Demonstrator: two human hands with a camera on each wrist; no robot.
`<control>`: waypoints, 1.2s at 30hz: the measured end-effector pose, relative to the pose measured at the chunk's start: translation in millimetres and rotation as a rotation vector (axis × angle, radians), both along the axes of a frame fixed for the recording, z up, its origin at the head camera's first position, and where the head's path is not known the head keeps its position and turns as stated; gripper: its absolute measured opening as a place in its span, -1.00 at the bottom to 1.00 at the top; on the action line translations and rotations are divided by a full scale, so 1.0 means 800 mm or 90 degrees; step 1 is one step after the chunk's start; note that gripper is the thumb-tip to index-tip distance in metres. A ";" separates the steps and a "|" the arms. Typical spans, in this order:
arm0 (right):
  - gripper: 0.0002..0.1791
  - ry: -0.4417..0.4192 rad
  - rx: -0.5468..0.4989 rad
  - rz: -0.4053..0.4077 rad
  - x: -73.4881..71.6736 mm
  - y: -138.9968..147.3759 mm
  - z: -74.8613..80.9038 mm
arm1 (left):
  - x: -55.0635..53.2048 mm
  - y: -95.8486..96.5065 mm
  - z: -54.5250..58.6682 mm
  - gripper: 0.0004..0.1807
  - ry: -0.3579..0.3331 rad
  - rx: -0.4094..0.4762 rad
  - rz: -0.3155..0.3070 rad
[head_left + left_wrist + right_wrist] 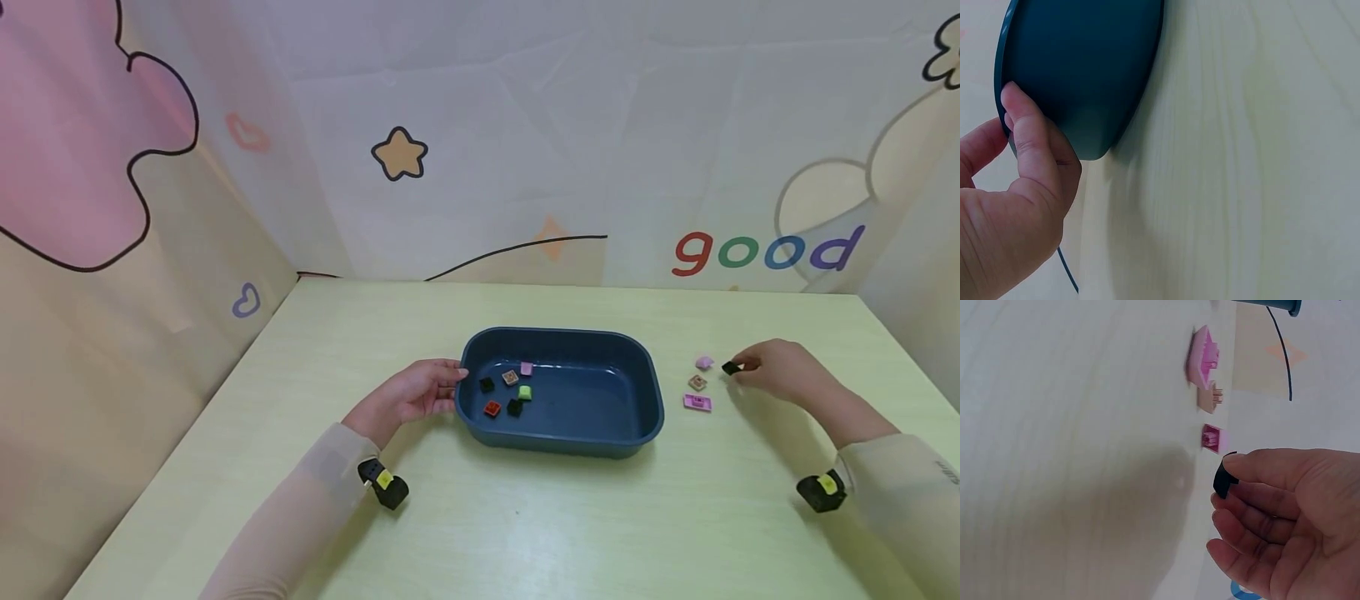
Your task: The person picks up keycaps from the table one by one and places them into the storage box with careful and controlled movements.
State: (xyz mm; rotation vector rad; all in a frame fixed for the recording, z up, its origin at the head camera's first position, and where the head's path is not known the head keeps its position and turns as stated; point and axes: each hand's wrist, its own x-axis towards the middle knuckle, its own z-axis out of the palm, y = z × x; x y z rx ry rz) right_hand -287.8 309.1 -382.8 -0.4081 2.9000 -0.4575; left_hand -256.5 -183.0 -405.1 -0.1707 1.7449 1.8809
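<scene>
My left hand (420, 392) grips the left end of a dark blue plastic basin (562, 442), its thumb over the rim and its fingers outside. Several small keycaps lie inside at the left, among them a red keycap (492, 409) and a green keycap (525, 392). To the right of the basin, my right hand (787, 371) pinches a black keycap (1225, 480) between thumb and forefinger, just above the table. Beside it lie a small pink keycap (1212, 438), a beige keycap (697, 382) and a long pink keycap (1202, 357) with its stem showing.
The pale wooden table (487, 533) carries the basin and keycaps. A printed cloth backdrop (480, 92) with a star and the word "good" hangs behind and at the left. Each wrist wears a small black camera (384, 483).
</scene>
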 end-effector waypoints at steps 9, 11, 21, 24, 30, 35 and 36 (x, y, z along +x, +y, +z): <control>-0.58 0.008 -0.003 0.019 -0.002 -0.006 0.037 | 0.001 -0.002 0.003 -0.88 -0.003 -0.001 -0.002; -0.58 0.007 -0.003 0.020 -0.003 -0.009 0.047 | 0.001 -0.003 0.003 -0.89 -0.004 -0.002 -0.002; -0.62 -0.015 -0.033 0.030 0.002 -0.033 0.092 | -0.002 -0.002 -0.002 -0.90 0.000 0.015 -0.009; -0.62 -0.008 -0.029 0.037 0.003 -0.041 0.100 | -0.002 0.000 -0.001 -0.91 -0.002 0.009 -0.007; -0.64 0.021 -0.017 0.064 0.000 -0.063 0.120 | 0.000 0.001 -0.001 -0.95 -0.007 0.012 -0.007; -0.67 0.034 -0.020 0.097 -0.005 -0.081 0.138 | 0.000 0.000 0.002 -0.93 -0.004 0.016 -0.006; -0.67 0.035 -0.022 0.103 -0.006 -0.085 0.141 | 0.000 0.000 0.002 -0.93 -0.003 0.016 -0.006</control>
